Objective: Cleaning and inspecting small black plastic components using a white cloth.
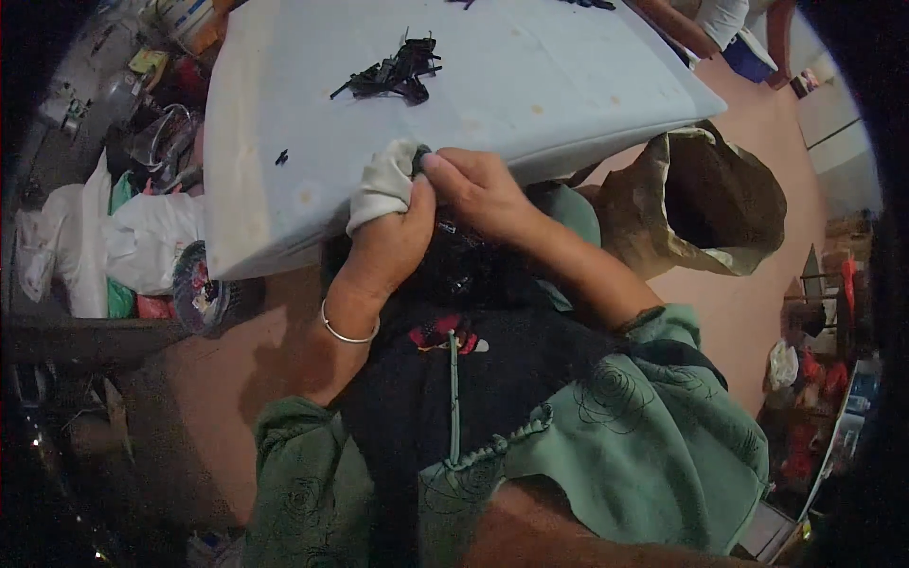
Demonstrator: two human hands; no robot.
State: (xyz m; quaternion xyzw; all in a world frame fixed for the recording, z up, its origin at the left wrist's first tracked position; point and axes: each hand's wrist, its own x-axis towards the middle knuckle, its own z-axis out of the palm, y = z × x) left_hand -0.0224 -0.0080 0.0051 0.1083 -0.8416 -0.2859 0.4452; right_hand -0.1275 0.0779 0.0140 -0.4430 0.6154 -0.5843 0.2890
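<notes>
Black apron cloth lies nearest. Beyond it, at the front edge of a white-covered, brown-spotted table, the left hand grips a bunched off-white cloth; the right hand pinches a small dark piece at its end between thumb and fingers. To the right, an open brown sack stands on pinkish floor; left, a round bowl and plastic bags crowd close. Black strips lie heaped farther back; another person's arm shows past the table.
</notes>
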